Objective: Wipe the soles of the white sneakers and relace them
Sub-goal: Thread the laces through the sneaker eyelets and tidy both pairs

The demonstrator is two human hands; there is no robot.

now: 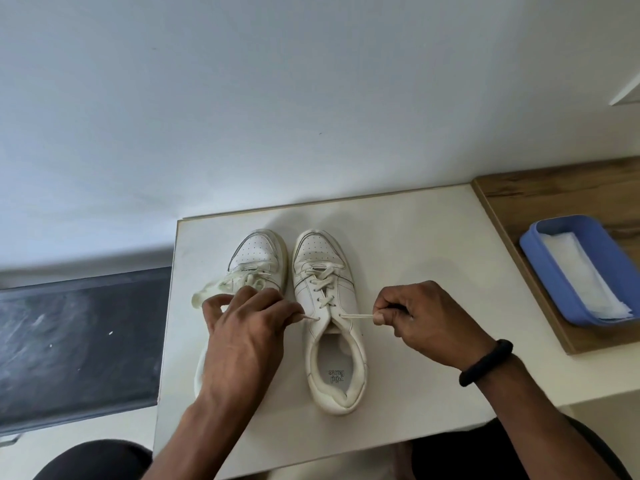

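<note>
Two white sneakers stand side by side on a white table [415, 230], toes pointing away from me. The right sneaker [329, 327] is laced in crosses up to its top eyelets. My right hand [419, 323] pinches the lace end [356, 316] coming out of the right top eyelet, pulled taut to the right. My left hand [242, 327] pinches the other lace end at the left top eyelet. The left sneaker [258, 258] lies partly hidden under my left hand; loose lace loops [211, 289] spill off its left side.
A blue tray [540, 258] holding white wipes [585, 275] sits on a wooden surface [554, 192] at the right. A white wall rises behind the table. A dark floor mat [76, 341] lies at the left. My knees show below the table's front edge.
</note>
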